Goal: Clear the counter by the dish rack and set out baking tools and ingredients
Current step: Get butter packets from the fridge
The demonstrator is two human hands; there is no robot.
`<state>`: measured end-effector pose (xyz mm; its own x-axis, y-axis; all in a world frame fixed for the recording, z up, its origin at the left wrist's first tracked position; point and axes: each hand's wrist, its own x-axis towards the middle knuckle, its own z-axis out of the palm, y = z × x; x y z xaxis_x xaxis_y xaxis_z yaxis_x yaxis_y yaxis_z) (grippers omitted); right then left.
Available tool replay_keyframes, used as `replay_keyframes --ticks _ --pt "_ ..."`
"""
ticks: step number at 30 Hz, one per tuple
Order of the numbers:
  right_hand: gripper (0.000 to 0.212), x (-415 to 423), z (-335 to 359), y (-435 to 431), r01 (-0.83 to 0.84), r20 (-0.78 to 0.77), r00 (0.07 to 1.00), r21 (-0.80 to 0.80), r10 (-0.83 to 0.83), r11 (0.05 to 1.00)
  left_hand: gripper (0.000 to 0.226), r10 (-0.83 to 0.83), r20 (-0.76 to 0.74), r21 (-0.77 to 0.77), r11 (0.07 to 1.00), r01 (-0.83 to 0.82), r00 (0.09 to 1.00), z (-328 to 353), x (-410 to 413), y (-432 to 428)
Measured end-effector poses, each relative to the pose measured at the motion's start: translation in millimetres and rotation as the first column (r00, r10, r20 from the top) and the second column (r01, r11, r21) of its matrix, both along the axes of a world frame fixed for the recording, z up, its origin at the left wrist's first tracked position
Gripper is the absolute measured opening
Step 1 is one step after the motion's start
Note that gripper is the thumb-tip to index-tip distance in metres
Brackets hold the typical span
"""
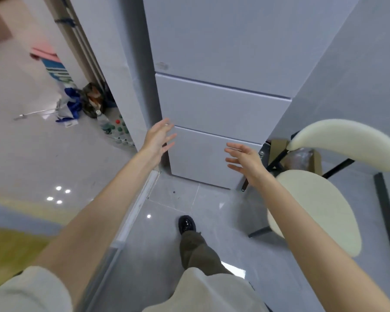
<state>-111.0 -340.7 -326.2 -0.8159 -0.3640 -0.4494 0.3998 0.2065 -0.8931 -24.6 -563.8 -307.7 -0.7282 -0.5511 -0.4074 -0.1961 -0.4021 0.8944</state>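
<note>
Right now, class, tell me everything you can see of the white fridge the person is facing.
The white fridge stands upright on the grey tiled floor between pale walls. Its smooth, matte front splits into three shut sections: a tall door over two shorter fronts, with no visible handles. A small badge marks the door's lower left corner. The left hand reaches toward its left edge, the right hand toward the bottom front; contact is unclear.

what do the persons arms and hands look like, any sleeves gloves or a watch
Both are bare: the left hand and the right hand wear no gloves, and no watch or band shows on either wrist. The forearms are uncovered. A loose, pale grey-beige sleeve shows on the left arm at the frame's lower corner. The right arm shows no sleeve as far as the frame reaches.
</note>
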Motion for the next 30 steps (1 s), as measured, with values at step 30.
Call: replay_keyframes --ticks 30 --pt "0.054 -144 26 -206 0.017 -0.204 0.978 -0.091 -0.035 0.996 0.026 0.071 -0.231 -0.251 0.959 -0.13 0.97 13 -211 -202"
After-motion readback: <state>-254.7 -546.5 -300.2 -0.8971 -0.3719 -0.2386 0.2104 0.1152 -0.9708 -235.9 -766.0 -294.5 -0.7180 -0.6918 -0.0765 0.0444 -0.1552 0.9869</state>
